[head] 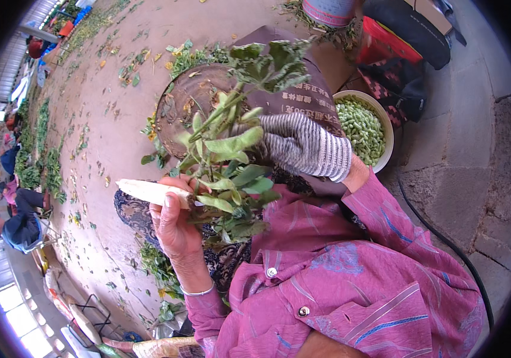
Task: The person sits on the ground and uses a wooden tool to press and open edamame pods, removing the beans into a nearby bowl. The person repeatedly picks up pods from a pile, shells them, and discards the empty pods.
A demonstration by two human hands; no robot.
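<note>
My right hand (302, 143), in a grey-and-white striped knit glove, is closed around the upper part of a soybean plant (233, 143). Fuzzy green pods hang along its stems, and wilted leaves (273, 67) droop from the far end. Bare, my left hand (177, 223) grips a pale, tapered, handle-like piece (148, 190) between thumb and fingers. That hand is right beside the lower pods and leaves; whether it also touches a stem is hidden. Beyond my right wrist stands a light-rimmed bowl (389, 145) full of small green beans or pods.
A round brown, rimmed disc (192, 107) strewn with dry leaves is before me. Dark printed cloth (322, 96) lies by my right hand. Bags (398, 85) and a bucket (329, 11) stand at upper right. A black cable (447, 248) runs along the paving. Seated people (25, 219) are far left.
</note>
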